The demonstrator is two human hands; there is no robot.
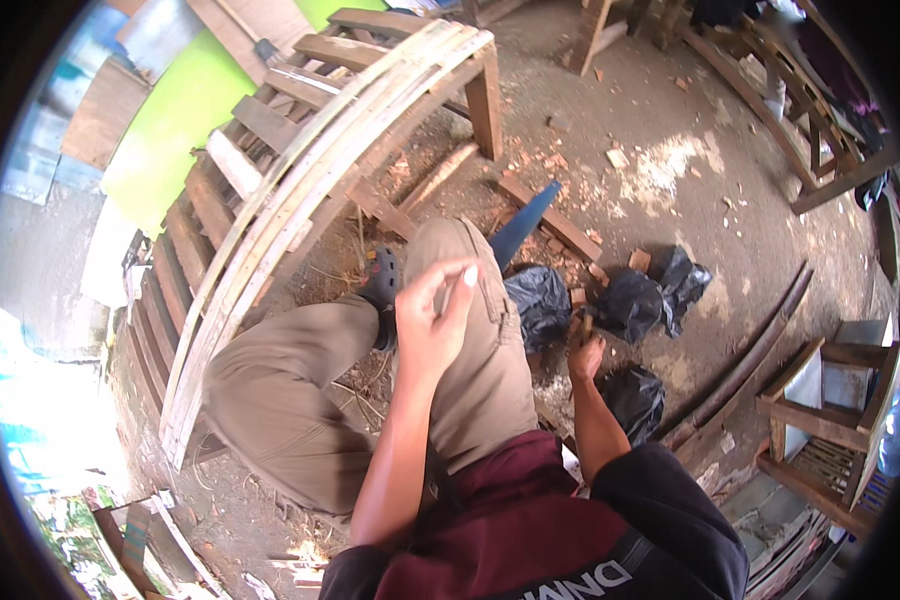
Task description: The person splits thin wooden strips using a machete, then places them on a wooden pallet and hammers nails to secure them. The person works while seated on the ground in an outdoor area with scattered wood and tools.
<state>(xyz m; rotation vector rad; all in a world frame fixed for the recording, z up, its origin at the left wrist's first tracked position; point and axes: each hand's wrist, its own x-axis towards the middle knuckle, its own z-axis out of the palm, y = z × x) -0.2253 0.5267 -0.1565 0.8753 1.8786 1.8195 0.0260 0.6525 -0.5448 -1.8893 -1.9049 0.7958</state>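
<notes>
My left hand is raised over my bent knee. Its fingers are curled in, with the thumb and forefinger close together; whatever they may pinch is too small to make out. Low on my right side, my right hand is closed round a short brown wooden piece, perhaps a tool handle, its far end lost among black plastic bags. A blue saw blade sticks out past my knee, its handle end hidden. Another black bag lies beside my right forearm.
A slatted wooden bench curves along my left. Wood offcuts and reddish chips are strewn over the dirt floor ahead. To the right lie long dark strips and a wooden frame. More wooden furniture stands far right.
</notes>
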